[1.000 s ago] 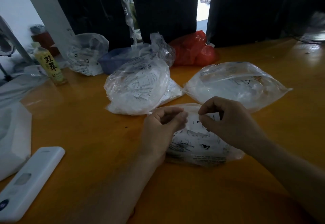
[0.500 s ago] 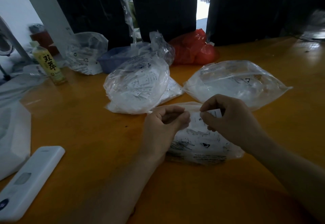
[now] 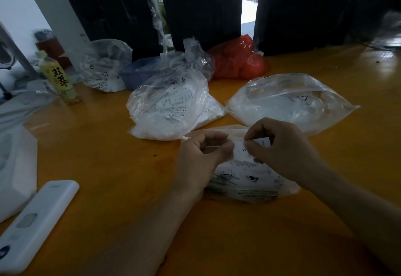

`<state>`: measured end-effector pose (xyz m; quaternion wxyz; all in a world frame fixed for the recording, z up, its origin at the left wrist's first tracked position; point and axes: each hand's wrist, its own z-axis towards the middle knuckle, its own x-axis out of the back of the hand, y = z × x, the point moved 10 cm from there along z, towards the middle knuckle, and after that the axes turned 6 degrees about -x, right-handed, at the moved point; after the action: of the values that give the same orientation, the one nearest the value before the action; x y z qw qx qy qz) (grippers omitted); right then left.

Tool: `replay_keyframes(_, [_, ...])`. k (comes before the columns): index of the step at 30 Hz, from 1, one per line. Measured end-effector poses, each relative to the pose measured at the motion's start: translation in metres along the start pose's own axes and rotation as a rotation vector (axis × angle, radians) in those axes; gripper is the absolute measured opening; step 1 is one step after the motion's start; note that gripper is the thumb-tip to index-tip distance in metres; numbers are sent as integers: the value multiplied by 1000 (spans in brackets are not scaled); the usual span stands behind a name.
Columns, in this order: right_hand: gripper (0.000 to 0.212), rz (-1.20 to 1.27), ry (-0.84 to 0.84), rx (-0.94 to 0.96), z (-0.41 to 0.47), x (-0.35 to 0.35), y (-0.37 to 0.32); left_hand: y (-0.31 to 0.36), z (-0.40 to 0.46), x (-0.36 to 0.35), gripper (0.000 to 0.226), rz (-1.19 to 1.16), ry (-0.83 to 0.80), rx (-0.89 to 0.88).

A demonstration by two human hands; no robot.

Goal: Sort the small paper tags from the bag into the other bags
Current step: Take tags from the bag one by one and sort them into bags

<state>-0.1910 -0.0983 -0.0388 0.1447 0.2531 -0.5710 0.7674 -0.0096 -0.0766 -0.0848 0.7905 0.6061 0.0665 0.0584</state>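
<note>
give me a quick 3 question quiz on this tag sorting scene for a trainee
1. True or false: the right hand pinches a white paper tag.
2. Which letter is printed on that tag? A) M B) S C) L
3. Fill in: the yellow bottle stands on the person's ____ side of the orange table.

Key:
1. True; the left hand holds it too, above the near bag.
2. B
3. left
</note>
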Motion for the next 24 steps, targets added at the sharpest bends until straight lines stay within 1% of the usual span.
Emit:
replay_keyframes(5, [10,-46,0,43,-1,-1,-6,-7,-3,-7,18,-109,-44,86])
replay_keyframes(6, [14,-51,-11,40,-1,-3,-6,-8,-2,-7,17,-117,-41,93])
replay_keyframes(7, [21,-32,-16,29,-1,-4,-4,-9,-2,-6,17,-133,-30,100])
replay_keyframes(8, [28,13,-6,5,0,-2,-1,-10,-1,-5,17,-160,-11,111])
replay_keyframes(9, [29,61,17,-22,1,1,2,-11,0,-3,18,-192,13,125])
replay_keyframes(11, [19,109,62,-54,3,6,7,-15,1,1,18,-238,58,146])
replay_keyframes(13, [12,105,65,-50,2,5,8,-16,2,3,19,-217,66,147])
replay_keyframes(14, [11,98,52,-43,1,2,6,-16,2,3,20,-168,55,138])
replay_keyframes(16, [12,72,23,-10,-2,-5,0,-14,1,2,22,-50,24,116])
replay_keyframes(17, [14,44,9,10,-4,-8,-3,-14,0,2,23,-28,20,112])
replay_keyframes(20, [26,11,18,17,-5,-9,-3,-17,0,5,34,-90,62,152])
replay_keyframes(21, [24,33,36,4,-3,-7,-1,-17,0,6,37,-112,78,163])
replay_keyframes(24, [10,58,45,-20,-1,-7,4,-17,0,6,38,-116,102,166])
